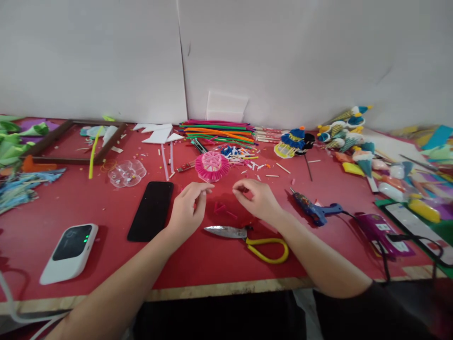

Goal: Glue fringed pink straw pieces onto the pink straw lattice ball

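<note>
My left hand [189, 208] hovers over the middle of the red table, its thumb and fingers brought together in a pinch. Facing it, my right hand [256, 198] is pinched too; whatever either holds is too small to make out. Just beyond them sits a pink round craft piece [212, 166] with a fringed rim. Short pink pieces [220, 208] lie on the table between and below the hands. Nearer to me rest scissors [267, 250] with yellow handles, blades pointing left. A black phone [150, 211] lies beside my left hand.
A blue glue gun [314, 208] lies right of my right hand, its cord running to a purple box [384, 233]. Colourful pipe cleaners [219, 131] are bundled at the back. A white device [70, 252], a clear tray [127, 174] and a brown frame [60, 137] stand left.
</note>
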`<state>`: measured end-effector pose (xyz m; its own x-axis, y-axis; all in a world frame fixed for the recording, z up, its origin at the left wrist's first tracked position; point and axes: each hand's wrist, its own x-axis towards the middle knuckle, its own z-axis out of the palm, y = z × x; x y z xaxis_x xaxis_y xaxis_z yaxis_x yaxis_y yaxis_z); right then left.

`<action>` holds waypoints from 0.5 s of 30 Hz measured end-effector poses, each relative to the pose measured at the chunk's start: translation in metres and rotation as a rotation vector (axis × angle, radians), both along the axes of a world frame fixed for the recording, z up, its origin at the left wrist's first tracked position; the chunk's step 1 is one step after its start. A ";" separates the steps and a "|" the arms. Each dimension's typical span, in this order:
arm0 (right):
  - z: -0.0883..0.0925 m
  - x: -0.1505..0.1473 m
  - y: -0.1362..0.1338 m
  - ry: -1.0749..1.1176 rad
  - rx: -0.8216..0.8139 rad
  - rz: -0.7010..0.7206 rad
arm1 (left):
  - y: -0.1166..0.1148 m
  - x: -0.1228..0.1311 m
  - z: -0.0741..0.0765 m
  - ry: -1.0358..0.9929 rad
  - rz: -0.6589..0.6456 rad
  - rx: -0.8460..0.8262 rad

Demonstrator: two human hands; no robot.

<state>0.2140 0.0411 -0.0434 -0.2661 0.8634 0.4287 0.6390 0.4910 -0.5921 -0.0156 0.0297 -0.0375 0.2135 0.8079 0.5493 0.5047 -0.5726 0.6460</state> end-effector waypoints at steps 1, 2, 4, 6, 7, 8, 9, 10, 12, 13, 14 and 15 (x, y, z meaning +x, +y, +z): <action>0.005 -0.002 0.003 -0.003 -0.008 0.005 | 0.000 0.000 0.001 0.001 -0.004 0.017; 0.011 -0.004 0.006 -0.017 -0.016 0.012 | 0.000 0.000 0.002 -0.005 -0.001 0.023; 0.025 -0.010 0.016 -0.080 -0.016 0.031 | 0.000 0.000 0.003 -0.033 0.013 0.000; 0.038 -0.016 0.030 -0.168 0.021 0.054 | 0.000 0.000 0.003 -0.107 0.033 -0.048; 0.043 -0.020 0.037 -0.208 0.048 0.064 | -0.001 0.000 0.003 -0.174 0.047 -0.075; 0.047 -0.024 0.044 -0.245 0.073 0.072 | -0.001 0.000 0.003 -0.258 0.062 -0.101; 0.049 -0.028 0.050 -0.277 0.096 0.078 | -0.002 0.001 0.003 -0.350 0.077 -0.122; 0.049 -0.032 0.055 -0.299 0.115 0.083 | -0.002 0.001 0.004 -0.440 0.090 -0.135; 0.045 -0.039 0.061 -0.301 0.149 0.076 | -0.003 0.001 0.006 -0.578 0.112 -0.155; 0.042 -0.042 0.062 -0.278 0.166 0.056 | -0.003 0.002 0.007 -0.622 0.119 -0.169; 0.037 -0.044 0.062 -0.241 0.183 0.026 | -0.003 0.002 0.007 -0.657 0.124 -0.191; 0.033 -0.046 0.061 -0.196 0.203 -0.007 | -0.004 0.003 0.008 -0.686 0.128 -0.216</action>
<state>0.1683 0.1022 -0.0105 -0.3548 0.7675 0.5338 0.7356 0.5816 -0.3474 -0.0126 0.0261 -0.0296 -0.2253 0.9089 0.3511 0.0001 -0.3603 0.9328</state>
